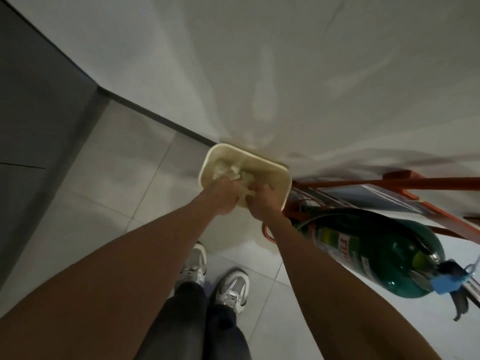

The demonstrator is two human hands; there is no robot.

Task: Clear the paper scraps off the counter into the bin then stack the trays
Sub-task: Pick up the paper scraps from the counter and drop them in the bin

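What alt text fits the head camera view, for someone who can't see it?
The left hand and right hand grip crumpled paper scraps at the mouth of a cream bin on a tiled floor against a white wall. A green cylinder beside an orange frame is to its right.

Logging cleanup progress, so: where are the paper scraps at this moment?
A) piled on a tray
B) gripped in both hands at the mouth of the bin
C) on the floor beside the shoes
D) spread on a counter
B: the left hand and right hand both grip crumpled paper scraps over the open bin.
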